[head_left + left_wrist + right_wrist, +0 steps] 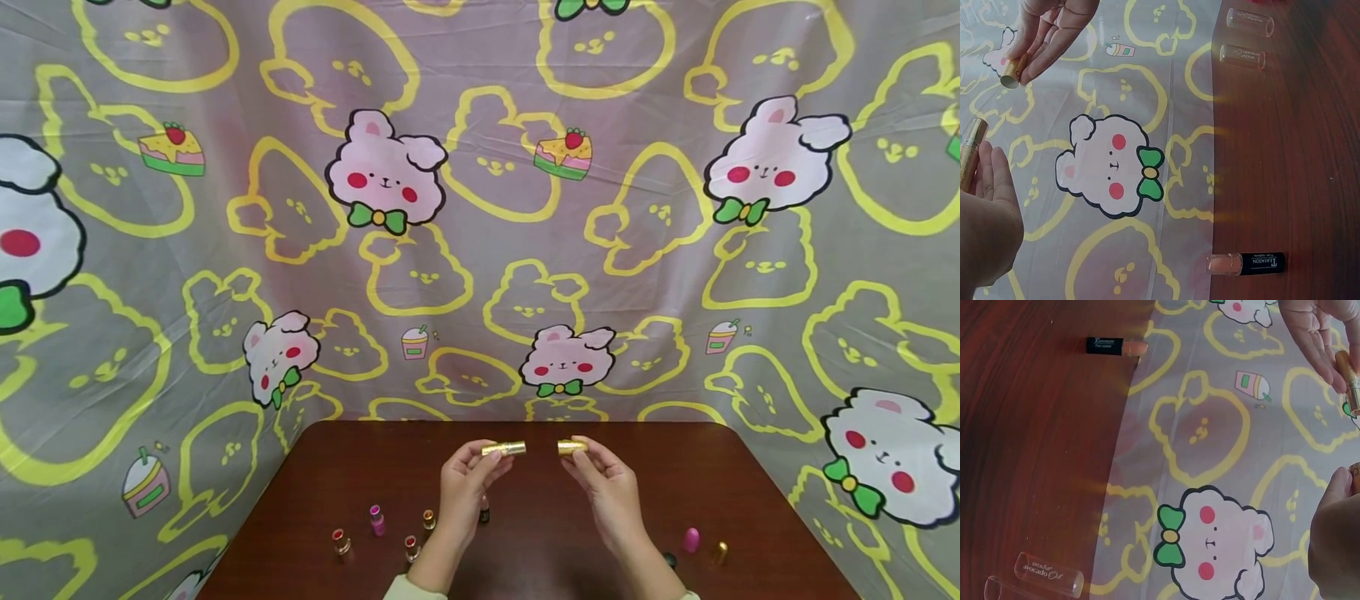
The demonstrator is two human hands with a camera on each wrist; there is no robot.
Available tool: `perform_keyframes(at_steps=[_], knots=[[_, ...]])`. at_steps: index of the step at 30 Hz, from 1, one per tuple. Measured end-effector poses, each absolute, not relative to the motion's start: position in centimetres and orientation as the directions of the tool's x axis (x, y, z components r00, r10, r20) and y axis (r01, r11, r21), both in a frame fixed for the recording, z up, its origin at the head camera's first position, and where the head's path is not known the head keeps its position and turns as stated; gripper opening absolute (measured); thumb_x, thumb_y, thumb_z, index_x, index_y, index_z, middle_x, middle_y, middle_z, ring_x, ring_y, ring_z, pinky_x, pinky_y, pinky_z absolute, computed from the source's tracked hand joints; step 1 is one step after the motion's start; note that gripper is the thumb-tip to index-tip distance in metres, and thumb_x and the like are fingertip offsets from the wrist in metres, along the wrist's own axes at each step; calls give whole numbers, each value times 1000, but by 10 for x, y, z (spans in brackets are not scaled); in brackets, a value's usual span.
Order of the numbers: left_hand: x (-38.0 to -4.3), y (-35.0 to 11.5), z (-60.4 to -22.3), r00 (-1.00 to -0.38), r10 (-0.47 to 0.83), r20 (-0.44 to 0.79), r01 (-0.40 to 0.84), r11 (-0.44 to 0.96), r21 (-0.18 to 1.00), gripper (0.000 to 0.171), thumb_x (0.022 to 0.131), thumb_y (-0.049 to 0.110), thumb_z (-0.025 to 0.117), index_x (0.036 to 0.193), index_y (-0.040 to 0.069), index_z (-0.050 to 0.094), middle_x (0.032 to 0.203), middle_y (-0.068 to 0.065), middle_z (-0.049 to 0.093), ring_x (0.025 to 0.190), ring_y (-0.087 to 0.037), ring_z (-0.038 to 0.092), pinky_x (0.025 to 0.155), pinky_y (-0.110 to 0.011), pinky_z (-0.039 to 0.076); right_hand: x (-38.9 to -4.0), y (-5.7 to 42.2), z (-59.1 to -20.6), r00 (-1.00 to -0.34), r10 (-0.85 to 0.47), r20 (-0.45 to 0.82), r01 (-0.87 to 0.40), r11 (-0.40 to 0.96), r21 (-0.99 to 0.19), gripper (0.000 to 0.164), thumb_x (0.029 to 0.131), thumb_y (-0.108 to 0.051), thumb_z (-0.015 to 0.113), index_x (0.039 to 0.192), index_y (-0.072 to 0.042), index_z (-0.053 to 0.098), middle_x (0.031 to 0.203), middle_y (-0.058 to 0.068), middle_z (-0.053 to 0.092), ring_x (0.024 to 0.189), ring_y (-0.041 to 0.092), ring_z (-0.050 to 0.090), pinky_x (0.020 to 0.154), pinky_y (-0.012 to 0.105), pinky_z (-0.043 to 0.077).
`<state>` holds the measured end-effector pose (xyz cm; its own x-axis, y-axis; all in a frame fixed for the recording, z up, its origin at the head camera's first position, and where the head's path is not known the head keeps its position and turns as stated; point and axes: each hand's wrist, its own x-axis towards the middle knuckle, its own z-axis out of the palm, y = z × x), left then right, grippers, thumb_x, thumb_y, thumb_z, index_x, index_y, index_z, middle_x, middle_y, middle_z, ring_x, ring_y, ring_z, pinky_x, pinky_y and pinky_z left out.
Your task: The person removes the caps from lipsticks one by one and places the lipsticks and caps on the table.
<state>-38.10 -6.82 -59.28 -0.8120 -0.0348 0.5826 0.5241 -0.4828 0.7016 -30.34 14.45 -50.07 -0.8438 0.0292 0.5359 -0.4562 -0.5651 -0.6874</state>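
Note:
Above the middle of the table, my left hand [467,483] holds a gold lipstick tube [504,448] between thumb and fingers, lying sideways. Level with it, my right hand [613,496] pinches a gold cap [572,447]. A gap separates the tube's end from the cap. In the left wrist view the cap [1013,72] shows its hollow opening, and the lipstick tube [971,150] is partly cut off by the frame edge. Behind my left hand stands a black lipstick [484,510] with a coral tip, seen closer in the left wrist view.
Several uncapped lipsticks stand at left, including a pink one [377,520] and a red-tipped one [341,542]. A pink cap [692,539], a gold cap [721,552] and a dark object [670,560] are at right. Clear caps [1242,57] lie on the brown table [360,458]. Patterned cloth [480,292] surrounds it.

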Motion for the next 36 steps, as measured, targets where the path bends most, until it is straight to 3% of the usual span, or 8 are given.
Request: perform_keyframes(at_steps=[6, 9, 15, 19, 22, 26, 28, 36], knots=[[-281, -63, -466, -886, -29, 462, 426, -445, 788, 24, 83, 6, 58, 97, -12, 51, 89, -17, 64, 81, -36, 61, 69, -36, 50, -310, 149, -510, -843, 31, 537, -465, -543, -699, 31, 85, -1, 55, 115, 9, 51, 106, 22, 56, 98, 29, 56, 79, 40, 45], [-264, -62, -443, -920, -25, 391, 363, -430, 826, 17, 83, -2, 56, 94, -14, 51, 87, -13, 64, 82, -35, 61, 69, -34, 50, -324, 155, -529, -828, 13, 561, -478, -540, -693, 31, 87, 1, 51, 117, 9, 49, 109, 22, 55, 99, 30, 55, 79, 41, 45], [-288, -61, -476, -900, -40, 435, 408, -433, 804, 20, 79, 2, 60, 94, -10, 53, 87, -17, 63, 79, -34, 62, 72, -41, 48, -340, 161, -554, -853, 41, 521, -476, -470, -743, 31, 88, 3, 48, 118, 11, 46, 111, 26, 53, 101, 35, 53, 79, 43, 44], [-354, -66, -566, -820, -18, 573, 515, -462, 722, 18, 82, 3, 58, 100, -1, 56, 90, -17, 62, 78, -30, 63, 70, -37, 50, -334, 162, -551, -841, 30, 540, -476, -515, -713, 30, 87, 2, 49, 116, 10, 49, 108, 23, 55, 99, 31, 55, 78, 41, 45], [-351, -67, -564, -802, -11, 598, 537, -454, 711, 20, 82, 2, 57, 102, 0, 57, 89, -16, 62, 76, -30, 63, 67, -37, 51, -326, 161, -545, -833, 26, 553, -469, -564, -680, 30, 85, 1, 54, 113, 10, 51, 106, 21, 57, 96, 29, 56, 78, 40, 46], [-288, -62, -483, -859, -30, 510, 474, -421, 773, 24, 78, 4, 62, 98, -7, 56, 84, -14, 63, 71, -26, 64, 67, -41, 50, -331, 167, -556, -849, 32, 527, -464, -521, -716, 30, 86, 3, 52, 114, 11, 50, 107, 22, 56, 96, 30, 56, 77, 41, 46], [-277, -61, -470, -892, -29, 452, 425, -400, 812, 26, 78, 5, 63, 99, -10, 57, 85, -15, 63, 72, -28, 64, 68, -42, 49, -331, 170, -559, -866, 34, 499, -454, -472, -756, 30, 87, 7, 47, 116, 13, 47, 109, 25, 54, 98, 33, 55, 78, 43, 44], [-265, -61, -458, -954, 9, 298, 273, -376, 885, 28, 76, -4, 62, 101, -14, 57, 95, -21, 61, 77, -27, 63, 72, -39, 49, -363, 181, -610, -913, 86, 399, -399, -389, -830, 36, 86, -8, 56, 119, 5, 49, 115, 21, 52, 102, 32, 53, 79, 41, 44]])
